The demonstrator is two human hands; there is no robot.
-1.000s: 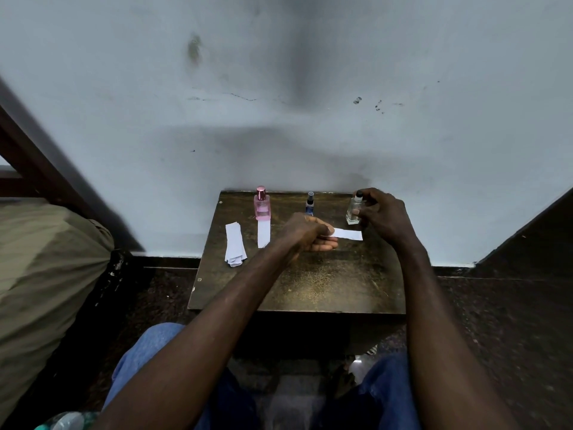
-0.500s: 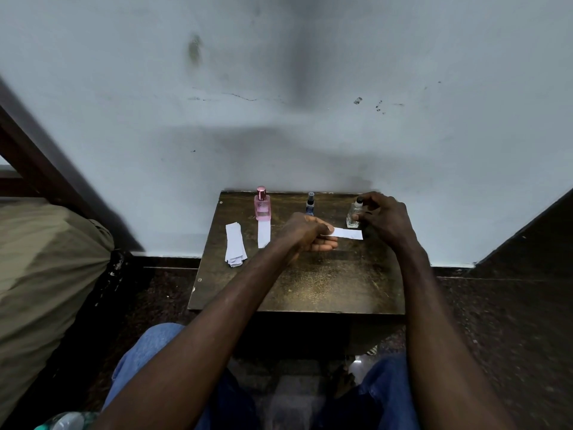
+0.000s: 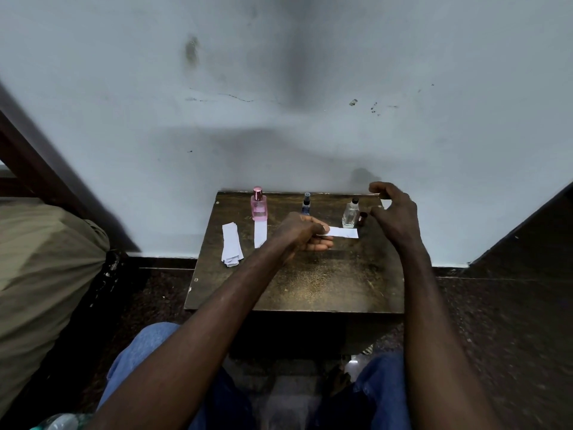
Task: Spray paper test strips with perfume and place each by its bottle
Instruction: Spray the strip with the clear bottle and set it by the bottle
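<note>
Three perfume bottles stand along the back of the small wooden table (image 3: 294, 283): a pink bottle (image 3: 259, 206), a small blue bottle (image 3: 306, 204) and a clear bottle (image 3: 350, 214). A small dark cap (image 3: 362, 218) sits right of the clear one. One white strip (image 3: 260, 232) lies in front of the pink bottle. My left hand (image 3: 305, 232) pinches another strip (image 3: 342, 232), holding it flat just in front of the clear bottle. My right hand (image 3: 393, 212) hovers right of the clear bottle, fingers loosely curled, apart from it and holding nothing.
A stack of spare strips (image 3: 232, 245) lies at the table's left edge. The white wall (image 3: 279, 119) rises directly behind the bottles. An olive fabric bundle (image 3: 46, 274) fills the left side, and a plastic bottle (image 3: 62, 423) lies at the bottom left. My knees are under the table's front edge.
My right hand has let go of the clear bottle and drawn away to the right. The bottle now stands on the table. My left hand has kept the strip in place.
</note>
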